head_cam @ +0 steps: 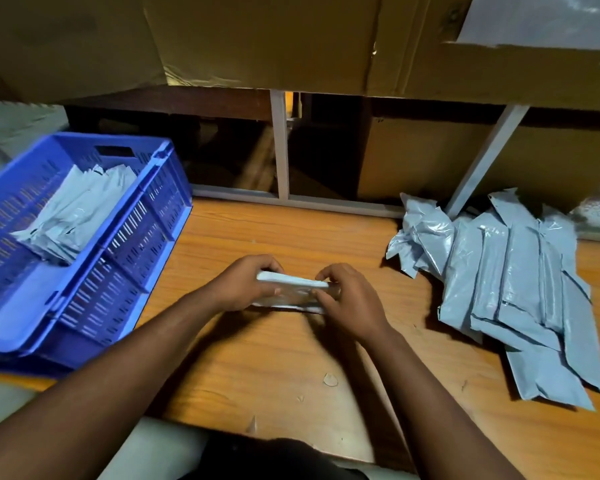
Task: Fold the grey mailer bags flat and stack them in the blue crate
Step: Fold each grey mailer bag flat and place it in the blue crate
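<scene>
Both forearms reach in from the bottom corners and meet at the middle of the table point(243, 348). The left hand point(245, 284) sits knuckles up, fingers curled over the far edge of a folded bag point(293, 291), thumb tucked against its near side. It is gripping the left end. The right hand point(349, 299) mirrors it at the other end, fingers hooked over the top right corner, wrist angled inward. So the bag is grasped from both ends, held low over the wood at the table's centre. Whether its underside touches the surface, I cannot tell. It is a compact, narrow bundle, grey on top with a shinier layer showing along its near face; the picture is a little blurred here.

Off to the left stands the crate point(94, 268), blue and slotted, tilted toward the camera, one corner overhanging the table's near edge. Inside it, against the far left, lies a stack point(73, 216) of folded grey bags, fanned slightly at the top.

On the right, well apart from the hands, a pile point(510, 282) of unfolded bags sprawls across the table, long ones overlapping lengthwise, crumpled ones at its left. Cardboard point(257, 39) rises behind the table.
</scene>
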`<state>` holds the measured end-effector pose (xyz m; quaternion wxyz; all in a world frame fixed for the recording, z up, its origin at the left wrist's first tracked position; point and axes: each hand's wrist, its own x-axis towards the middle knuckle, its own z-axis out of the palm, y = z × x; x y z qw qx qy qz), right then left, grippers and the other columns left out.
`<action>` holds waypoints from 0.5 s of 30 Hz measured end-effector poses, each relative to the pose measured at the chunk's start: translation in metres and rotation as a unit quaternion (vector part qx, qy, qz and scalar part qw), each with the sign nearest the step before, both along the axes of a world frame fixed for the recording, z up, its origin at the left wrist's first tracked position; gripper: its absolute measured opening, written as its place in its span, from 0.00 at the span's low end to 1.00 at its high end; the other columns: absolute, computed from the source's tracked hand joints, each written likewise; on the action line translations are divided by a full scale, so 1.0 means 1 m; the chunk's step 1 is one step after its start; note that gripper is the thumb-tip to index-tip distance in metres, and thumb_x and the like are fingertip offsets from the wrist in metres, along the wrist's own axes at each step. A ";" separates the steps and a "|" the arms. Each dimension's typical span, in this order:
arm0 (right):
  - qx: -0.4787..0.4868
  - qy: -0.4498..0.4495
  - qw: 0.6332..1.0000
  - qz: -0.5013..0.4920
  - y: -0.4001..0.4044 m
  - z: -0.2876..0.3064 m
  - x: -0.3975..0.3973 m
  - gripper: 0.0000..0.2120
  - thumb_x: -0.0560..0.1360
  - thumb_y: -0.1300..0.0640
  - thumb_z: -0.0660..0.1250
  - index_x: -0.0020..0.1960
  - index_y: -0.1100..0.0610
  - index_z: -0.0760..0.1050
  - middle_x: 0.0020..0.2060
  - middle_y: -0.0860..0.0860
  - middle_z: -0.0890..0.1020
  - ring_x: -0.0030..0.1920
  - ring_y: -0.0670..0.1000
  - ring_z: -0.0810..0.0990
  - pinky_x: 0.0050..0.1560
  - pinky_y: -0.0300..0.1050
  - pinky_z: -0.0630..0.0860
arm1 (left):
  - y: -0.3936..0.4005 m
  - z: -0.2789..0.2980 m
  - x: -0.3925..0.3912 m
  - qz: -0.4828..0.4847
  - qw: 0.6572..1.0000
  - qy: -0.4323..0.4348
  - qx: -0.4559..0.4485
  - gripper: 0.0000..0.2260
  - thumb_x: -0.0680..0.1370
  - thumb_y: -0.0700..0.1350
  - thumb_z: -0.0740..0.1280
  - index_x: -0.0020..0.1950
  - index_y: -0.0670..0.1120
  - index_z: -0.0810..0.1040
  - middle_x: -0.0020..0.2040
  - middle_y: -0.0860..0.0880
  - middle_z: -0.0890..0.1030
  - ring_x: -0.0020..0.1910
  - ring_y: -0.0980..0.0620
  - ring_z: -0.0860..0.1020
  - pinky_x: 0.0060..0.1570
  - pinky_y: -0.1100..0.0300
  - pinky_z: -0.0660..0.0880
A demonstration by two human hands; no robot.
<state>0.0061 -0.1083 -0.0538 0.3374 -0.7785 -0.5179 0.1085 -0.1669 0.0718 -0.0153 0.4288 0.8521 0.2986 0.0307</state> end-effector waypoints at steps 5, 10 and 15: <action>-0.010 0.012 0.999 0.042 0.017 0.025 -0.024 0.10 0.75 0.46 0.70 0.56 0.45 0.82 0.49 0.42 0.85 0.48 0.46 0.82 0.46 0.48 0.78 | 0.004 0.026 -0.018 -0.010 0.997 -0.064 0.032 0.20 0.76 0.40 0.75 0.62 0.59 0.78 0.57 0.54 0.80 0.54 0.57 0.81 0.54 0.54 0.81; 0.072 0.269 0.960 -0.037 0.050 0.048 -0.053 0.05 0.75 0.52 0.76 0.50 0.48 0.83 0.45 0.41 0.85 0.42 0.43 0.82 0.45 0.49 0.81 | 0.034 0.049 -0.043 0.053 0.982 -0.151 0.100 0.32 0.75 0.50 0.74 0.77 0.54 0.67 0.68 0.53 0.76 0.68 0.57 0.75 0.70 0.54 0.73; 0.098 0.361 0.925 -0.064 0.106 0.081 -0.088 0.07 0.75 0.53 0.76 0.52 0.51 0.82 0.48 0.48 0.85 0.51 0.51 0.83 0.55 0.57 0.82 | 0.079 0.077 -0.085 0.023 0.970 -0.170 0.172 0.29 0.78 0.48 0.72 0.78 0.47 0.67 0.73 0.52 0.73 0.73 0.58 0.71 0.73 0.56 0.68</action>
